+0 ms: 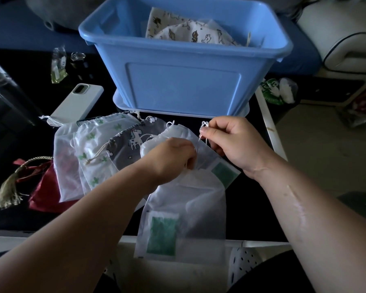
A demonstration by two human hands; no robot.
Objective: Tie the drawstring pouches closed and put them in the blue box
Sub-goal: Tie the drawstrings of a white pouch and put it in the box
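A translucent white drawstring pouch (190,208) with a green patch lies in front of me, its lower end hanging over the table's near edge. My left hand (169,159) grips the gathered mouth of this pouch. My right hand (232,140) pinches its white drawstring (204,127) and holds it up to the right. The blue box (184,85) stands just behind, with printed white pouches (188,30) inside. Left of my hands lie a grey unicorn pouch (133,142), a white pouch with green cactus print (97,144) and a sheer white pouch (65,157).
A red pouch with a gold tassel (38,187) lies at the far left. A phone in a pale case (76,104) rests behind the pouches. A small clear packet (58,64) and a can sit further back. The table's right edge (270,132) runs beside my right hand.
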